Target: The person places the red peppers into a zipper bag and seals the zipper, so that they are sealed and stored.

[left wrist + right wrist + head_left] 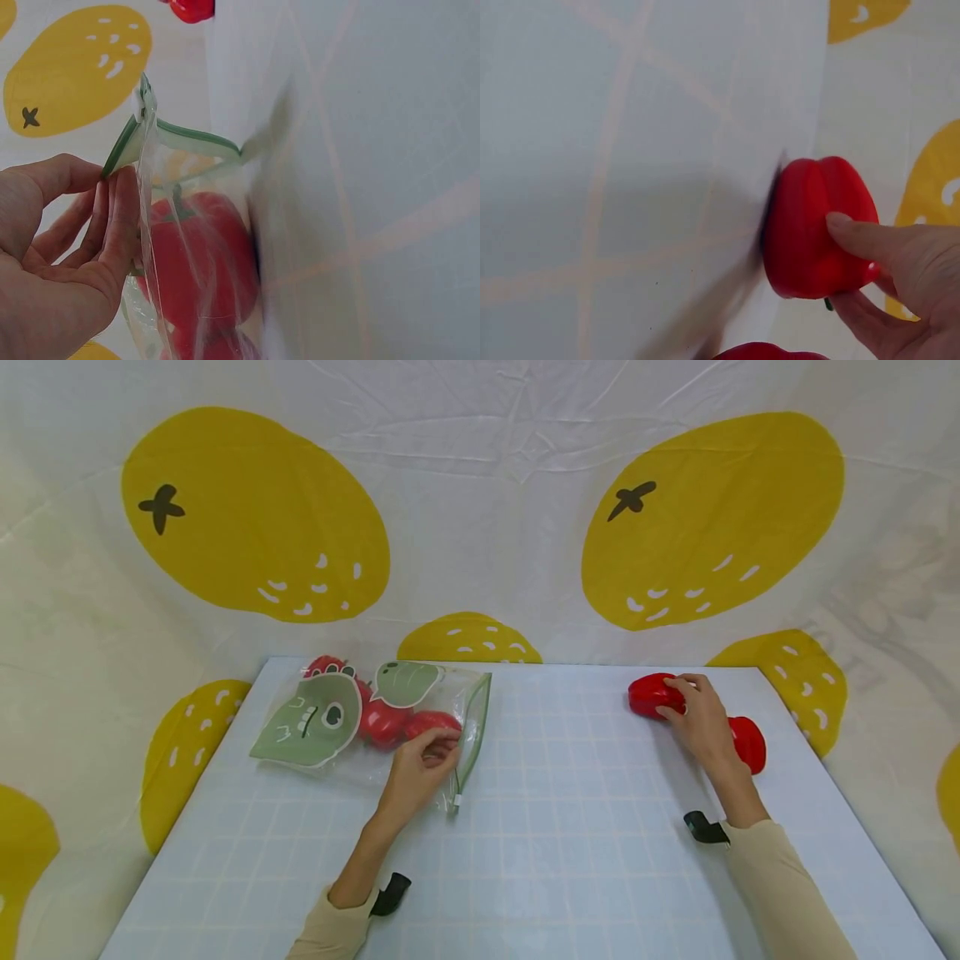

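Observation:
On the left of the table lies a clear zip bag (477,727) with a green zip edge and a green cartoon print. Red bell peppers (199,259) show through its plastic, partly covered by the print. My left hand (422,768) pinches the bag's upper layer at the zip edge, holding the mouth apart in the left wrist view. Over at the right, my right hand (705,718) grips a red bell pepper (651,695) between thumb and fingers, close to the table surface. Another red bell pepper (748,745) sits beside my right wrist, partly hidden by it.
The pale blue table (555,827) has a white grid pattern. Behind it hangs a white cloth (480,527) printed with yellow fruit shapes. A green zip slider (456,802) is at the bag's near corner.

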The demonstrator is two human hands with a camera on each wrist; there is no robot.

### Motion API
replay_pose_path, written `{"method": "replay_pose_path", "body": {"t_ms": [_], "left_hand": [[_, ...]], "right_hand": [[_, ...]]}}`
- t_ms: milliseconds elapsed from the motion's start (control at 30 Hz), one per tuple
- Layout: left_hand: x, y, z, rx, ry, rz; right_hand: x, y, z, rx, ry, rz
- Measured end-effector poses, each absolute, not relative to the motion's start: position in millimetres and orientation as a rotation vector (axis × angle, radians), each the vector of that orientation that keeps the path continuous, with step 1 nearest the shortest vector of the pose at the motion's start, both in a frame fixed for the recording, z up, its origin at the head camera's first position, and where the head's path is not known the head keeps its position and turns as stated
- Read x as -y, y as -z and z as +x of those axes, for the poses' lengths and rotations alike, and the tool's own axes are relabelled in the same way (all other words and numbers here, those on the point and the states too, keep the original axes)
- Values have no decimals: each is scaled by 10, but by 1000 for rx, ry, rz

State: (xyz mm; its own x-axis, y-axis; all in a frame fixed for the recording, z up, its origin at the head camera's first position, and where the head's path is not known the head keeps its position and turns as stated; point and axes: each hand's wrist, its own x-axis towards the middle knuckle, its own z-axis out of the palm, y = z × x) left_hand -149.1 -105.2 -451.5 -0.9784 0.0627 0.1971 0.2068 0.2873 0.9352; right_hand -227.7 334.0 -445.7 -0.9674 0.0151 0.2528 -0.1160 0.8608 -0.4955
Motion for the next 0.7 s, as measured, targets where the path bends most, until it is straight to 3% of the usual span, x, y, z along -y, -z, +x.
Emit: {"method": "replay_pose_path", "body": {"t_ms": [700], "left_hand": [[1069,4502,-1492,2410,1765,-299]], "right_hand": [[-3240,4481,-2214,2706,-803,95]]}}
